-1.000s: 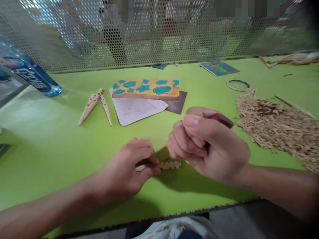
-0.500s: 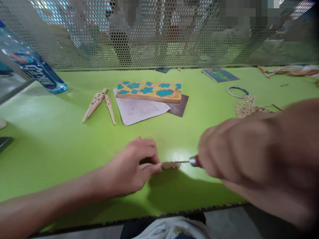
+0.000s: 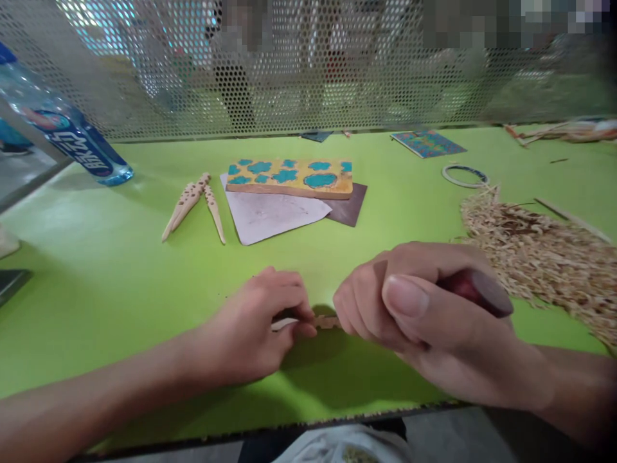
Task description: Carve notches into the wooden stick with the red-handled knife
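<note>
My left hand [image 3: 255, 325] rests on the green table [image 3: 120, 289], pinching a pale carved wooden strip with a notched edge [image 3: 328, 322]. My right hand [image 3: 424, 315] is closed around a red-handled carving tool [image 3: 475, 289], and its metal shaft is hidden by my fingers. The knuckles of my right hand touch or nearly touch the strip's far end. Two similar notched wooden pieces [image 3: 189, 202] lie farther up the table, left of a yellow-and-teal painted board [image 3: 289, 179].
The board sits on white paper [image 3: 270, 215] and dark sandpaper [image 3: 349, 206]. A heap of wood shavings [image 3: 535, 257] lies at right, below a thin ring [image 3: 463, 175]. A water bottle [image 3: 62, 125] lies at upper left. A perforated metal screen [image 3: 308, 64] stands behind the table.
My right hand has moved back to the right from the strip, hiding the tool's shaft and uncovering the shavings. My left hand and the strip have stayed almost still.
</note>
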Motion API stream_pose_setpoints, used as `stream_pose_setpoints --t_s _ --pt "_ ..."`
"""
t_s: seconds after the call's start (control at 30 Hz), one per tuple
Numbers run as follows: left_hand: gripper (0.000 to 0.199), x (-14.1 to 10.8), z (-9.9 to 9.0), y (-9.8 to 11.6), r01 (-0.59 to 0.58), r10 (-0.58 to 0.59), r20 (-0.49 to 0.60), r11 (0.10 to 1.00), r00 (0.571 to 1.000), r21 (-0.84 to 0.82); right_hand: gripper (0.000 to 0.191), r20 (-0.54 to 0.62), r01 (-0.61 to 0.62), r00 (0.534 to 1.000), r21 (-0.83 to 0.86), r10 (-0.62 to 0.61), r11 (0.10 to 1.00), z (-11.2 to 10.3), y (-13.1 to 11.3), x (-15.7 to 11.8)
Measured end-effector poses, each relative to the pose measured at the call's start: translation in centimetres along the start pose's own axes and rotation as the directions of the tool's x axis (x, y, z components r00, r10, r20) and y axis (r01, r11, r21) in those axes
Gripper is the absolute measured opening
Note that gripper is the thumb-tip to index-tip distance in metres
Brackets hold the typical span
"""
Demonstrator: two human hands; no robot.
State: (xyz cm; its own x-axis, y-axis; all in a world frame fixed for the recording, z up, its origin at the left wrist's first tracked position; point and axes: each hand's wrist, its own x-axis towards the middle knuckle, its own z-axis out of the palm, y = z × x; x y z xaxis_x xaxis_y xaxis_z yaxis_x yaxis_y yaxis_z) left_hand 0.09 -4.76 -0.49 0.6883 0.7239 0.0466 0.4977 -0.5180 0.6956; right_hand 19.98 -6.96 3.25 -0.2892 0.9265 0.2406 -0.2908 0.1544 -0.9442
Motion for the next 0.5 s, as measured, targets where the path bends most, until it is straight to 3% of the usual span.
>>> stream_pose_setpoints --t_s 0.23,0.4,0.5 --pt "0.010 0.0 0.0 0.0 0.003 -0.003 -0.023 1.000 1.000 -0.006 0.052 -0.010 -0.044 0.999 0.207 0.047 0.977 -0.1 0.2 1.6" --pt "0.010 0.0 0.1 -0.2 0.010 -0.010 -0.004 1.000 1.000 -0.011 0.042 0.058 -0.020 0.998 0.006 0.019 1.000 0.3 0.3 0.9" --pt "0.009 0.0 0.1 -0.2 0.017 -0.017 -0.026 1.000 1.000 -0.005 0.038 -0.014 0.034 0.999 0.015 -0.034 0.999 0.9 0.7 0.8"
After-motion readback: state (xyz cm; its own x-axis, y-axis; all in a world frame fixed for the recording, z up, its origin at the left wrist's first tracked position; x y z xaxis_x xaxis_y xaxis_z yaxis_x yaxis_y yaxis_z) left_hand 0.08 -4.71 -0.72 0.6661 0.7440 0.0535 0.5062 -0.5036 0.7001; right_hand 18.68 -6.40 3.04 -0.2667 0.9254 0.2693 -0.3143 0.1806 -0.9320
